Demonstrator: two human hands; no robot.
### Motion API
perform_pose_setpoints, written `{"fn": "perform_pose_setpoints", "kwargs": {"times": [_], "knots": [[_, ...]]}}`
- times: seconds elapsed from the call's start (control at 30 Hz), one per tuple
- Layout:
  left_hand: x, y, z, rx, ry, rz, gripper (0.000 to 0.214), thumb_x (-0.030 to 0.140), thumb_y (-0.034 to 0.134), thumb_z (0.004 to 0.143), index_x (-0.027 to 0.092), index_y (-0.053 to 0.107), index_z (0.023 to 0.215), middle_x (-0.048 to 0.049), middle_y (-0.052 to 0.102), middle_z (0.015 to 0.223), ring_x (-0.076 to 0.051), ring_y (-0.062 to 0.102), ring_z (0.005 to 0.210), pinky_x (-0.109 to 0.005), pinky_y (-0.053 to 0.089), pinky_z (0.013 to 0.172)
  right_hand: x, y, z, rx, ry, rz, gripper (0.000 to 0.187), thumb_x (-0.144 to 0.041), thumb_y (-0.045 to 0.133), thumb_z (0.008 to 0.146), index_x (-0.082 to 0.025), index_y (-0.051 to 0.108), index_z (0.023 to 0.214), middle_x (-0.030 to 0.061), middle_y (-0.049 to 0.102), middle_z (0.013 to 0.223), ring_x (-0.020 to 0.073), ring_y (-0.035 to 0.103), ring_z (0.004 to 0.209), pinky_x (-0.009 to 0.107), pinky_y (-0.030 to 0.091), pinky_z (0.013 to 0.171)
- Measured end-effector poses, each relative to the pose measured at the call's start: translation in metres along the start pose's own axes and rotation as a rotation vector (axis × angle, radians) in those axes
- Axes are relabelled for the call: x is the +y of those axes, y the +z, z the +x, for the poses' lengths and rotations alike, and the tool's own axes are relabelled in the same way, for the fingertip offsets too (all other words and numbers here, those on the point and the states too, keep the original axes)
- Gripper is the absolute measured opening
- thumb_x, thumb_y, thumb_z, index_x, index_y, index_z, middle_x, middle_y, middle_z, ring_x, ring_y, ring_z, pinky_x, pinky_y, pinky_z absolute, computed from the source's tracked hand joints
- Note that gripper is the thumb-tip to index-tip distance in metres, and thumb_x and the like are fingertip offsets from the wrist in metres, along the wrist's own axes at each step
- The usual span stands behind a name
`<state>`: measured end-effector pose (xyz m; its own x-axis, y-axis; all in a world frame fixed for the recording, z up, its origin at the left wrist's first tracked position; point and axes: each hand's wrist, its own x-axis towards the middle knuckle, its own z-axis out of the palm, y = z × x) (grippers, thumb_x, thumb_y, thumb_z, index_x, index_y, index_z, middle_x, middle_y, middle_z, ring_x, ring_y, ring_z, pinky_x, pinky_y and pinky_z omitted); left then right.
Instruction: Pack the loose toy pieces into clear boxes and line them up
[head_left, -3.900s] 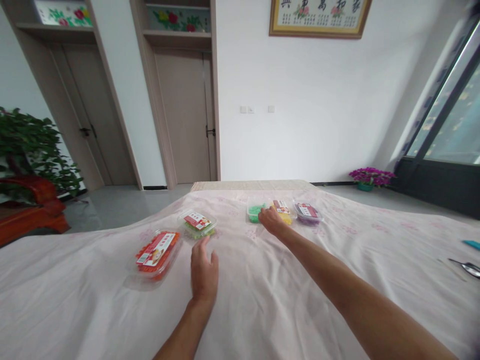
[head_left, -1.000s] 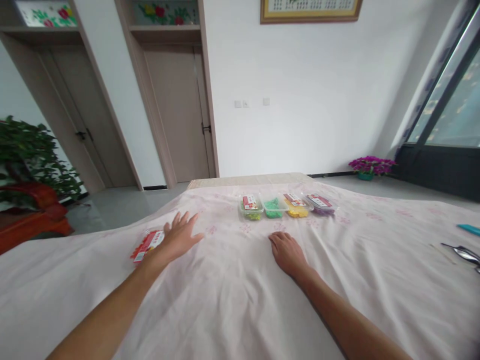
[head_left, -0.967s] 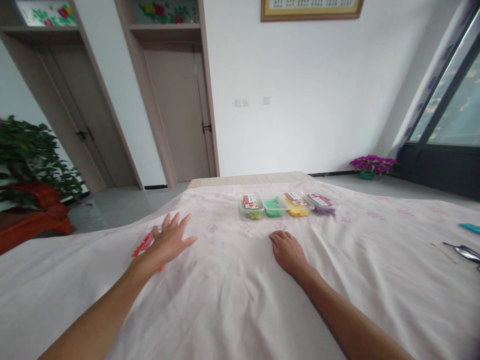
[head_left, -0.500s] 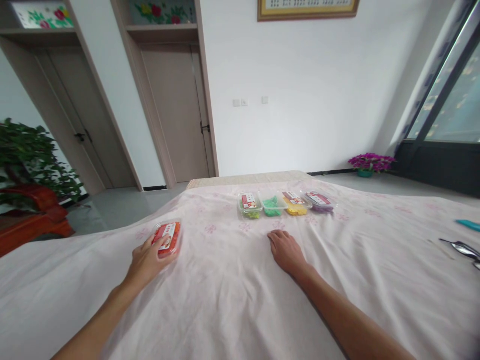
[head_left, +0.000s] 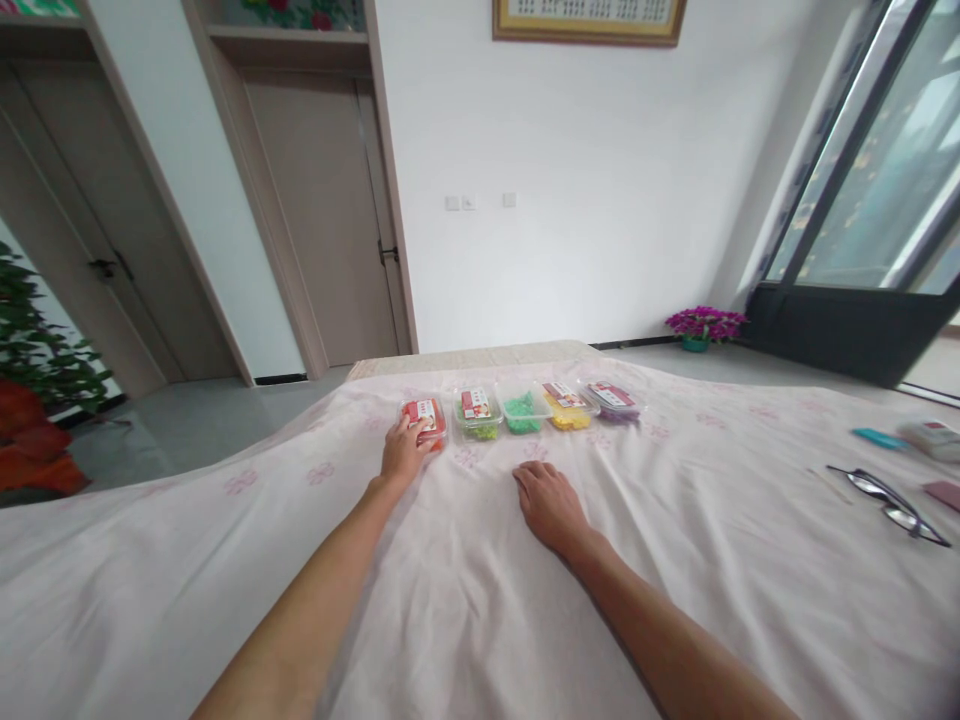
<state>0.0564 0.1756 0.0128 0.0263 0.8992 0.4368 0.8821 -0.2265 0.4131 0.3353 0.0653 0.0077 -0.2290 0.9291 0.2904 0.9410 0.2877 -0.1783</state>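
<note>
My left hand (head_left: 403, 454) is stretched far forward, fingers closed on a clear plastic box of red-orange pieces (head_left: 426, 418) with a red-and-white label. The box sits at the left end of a row of similar boxes: light-green (head_left: 478, 413), green (head_left: 522, 411), yellow (head_left: 565, 406) and purple (head_left: 612, 400). All rest on a pale pink flowered cloth (head_left: 480, 600). My right hand (head_left: 546, 503) lies palm down on the cloth in front of the row, fingers loosely curled, holding nothing.
A pair of glasses (head_left: 889, 492), a teal object (head_left: 874, 437) and small boxes (head_left: 930, 440) lie at the far right of the cloth. Beyond the table are two doors, a white wall, a potted plant (head_left: 37, 350) at left, purple flowers (head_left: 703, 326) and a big window.
My left hand took hold of the red-orange box at the left and slid it up and right to the left end of the row. The right hand stayed flat on the cloth.
</note>
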Motion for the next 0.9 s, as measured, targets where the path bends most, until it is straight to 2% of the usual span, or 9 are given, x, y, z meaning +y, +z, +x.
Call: {"fn": "perform_pose_setpoints", "kwargs": {"times": [0.13, 0.3, 0.37, 0.43, 0.53, 0.6, 0.67, 0.77, 0.9], "knots": [[-0.001, 0.014, 0.021, -0.033, 0.035, -0.011, 0.045, 0.028, 0.071, 0.081, 0.021, 0.066, 0.125, -0.0115, 0.057, 0.137, -0.027, 0.056, 0.124, -0.039, 0.04, 0.109, 0.0, 0.002, 0.001, -0.001, 0.019, -0.003, 0.033, -0.021, 0.04, 0.099, -0.021, 0.065, 0.119, 0.0095, 0.064, 0.119, 0.0226, 0.054, 0.111, 0.032, 0.036, 0.095], [-0.005, 0.017, 0.026, -0.071, 0.071, -0.034, 0.049, 0.025, 0.071, 0.079, 0.023, 0.063, 0.128, -0.0095, 0.055, 0.14, -0.026, 0.052, 0.13, -0.036, 0.04, 0.11, -0.001, 0.002, 0.002, 0.007, 0.02, -0.003, 0.03, -0.022, 0.04, 0.099, -0.021, 0.066, 0.115, 0.0097, 0.064, 0.116, 0.0223, 0.054, 0.109, 0.032, 0.035, 0.094], [-0.008, 0.016, 0.022, -0.08, 0.067, -0.039, 0.058, 0.025, 0.071, 0.078, 0.024, 0.058, 0.135, -0.0083, 0.05, 0.146, -0.025, 0.047, 0.136, -0.034, 0.038, 0.112, -0.001, 0.001, 0.002, 0.016, 0.021, -0.005, 0.03, -0.022, 0.04, 0.099, -0.021, 0.066, 0.113, 0.0097, 0.065, 0.114, 0.0224, 0.054, 0.108, 0.032, 0.036, 0.093], [-0.011, 0.016, 0.014, -0.066, 0.025, -0.033, 0.075, 0.029, 0.071, 0.078, 0.023, 0.042, 0.147, -0.0109, 0.039, 0.154, -0.025, 0.038, 0.143, -0.035, 0.036, 0.114, -0.002, 0.0, 0.003, 0.014, 0.03, -0.019, 0.03, -0.023, 0.039, 0.1, -0.021, 0.067, 0.111, 0.0096, 0.065, 0.113, 0.0227, 0.054, 0.108, 0.032, 0.036, 0.092], [-0.014, 0.015, -0.007, -0.039, -0.103, 0.003, 0.098, 0.038, 0.066, 0.082, 0.014, 0.009, 0.157, -0.0224, 0.018, 0.161, -0.031, 0.022, 0.149, -0.041, 0.037, 0.112, -0.002, -0.001, 0.004, 0.007, 0.042, -0.048, 0.029, -0.023, 0.039, 0.099, -0.02, 0.066, 0.108, 0.01, 0.064, 0.113, 0.0228, 0.054, 0.108, 0.032, 0.037, 0.091], [-0.016, 0.012, -0.026, -0.054, -0.174, 0.043, 0.098, 0.037, 0.06, 0.085, 0.008, -0.001, 0.156, -0.0282, 0.015, 0.16, -0.034, 0.02, 0.15, -0.046, 0.036, 0.111, -0.003, -0.002, 0.003, 0.003, 0.046, -0.068, 0.028, -0.022, 0.039, 0.099, -0.019, 0.065, 0.109, 0.0108, 0.064, 0.114, 0.0226, 0.054, 0.109, 0.031, 0.037, 0.092], [-0.02, 0.004, -0.047, -0.11, -0.186, 0.088, 0.086, 0.035, 0.055, 0.087, 0.005, 0.01, 0.155, -0.0284, 0.023, 0.158, -0.034, 0.022, 0.149, -0.047, 0.03, 0.115, -0.003, -0.001, 0.003, 0.005, 0.058, -0.097, 0.028, -0.022, 0.038, 0.099, -0.018, 0.064, 0.11, 0.012, 0.062, 0.118, 0.0229, 0.054, 0.11, 0.031, 0.037, 0.093], [-0.029, -0.018, -0.083, -0.21, -0.151, 0.154, 0.064, 0.041, 0.048, 0.091, 0.011, 0.038, 0.147, -0.0215, 0.036, 0.155, -0.033, 0.025, 0.148, -0.047, 0.019, 0.12, -0.003, 0.002, 0.002, 0.02, 0.072, -0.152, 0.03, -0.025, 0.038, 0.099, -0.018, 0.062, 0.116, 0.0132, 0.059, 0.126, 0.0248, 0.053, 0.113, 0.034, 0.038, 0.095], [-0.042, -0.063, -0.145, -0.279, -0.156, 0.221, 0.062, 0.049, 0.041, 0.093, 0.017, 0.042, 0.147, -0.0175, 0.03, 0.159, -0.034, 0.021, 0.149, -0.051, 0.013, 0.12, 0.002, 0.011, 0.002, 0.017, 0.059, -0.207, 0.039, -0.032, 0.034, 0.101, -0.019, 0.055, 0.131, 0.0137, 0.055, 0.135, 0.0268, 0.051, 0.12, 0.039, 0.037, 0.101]]}}
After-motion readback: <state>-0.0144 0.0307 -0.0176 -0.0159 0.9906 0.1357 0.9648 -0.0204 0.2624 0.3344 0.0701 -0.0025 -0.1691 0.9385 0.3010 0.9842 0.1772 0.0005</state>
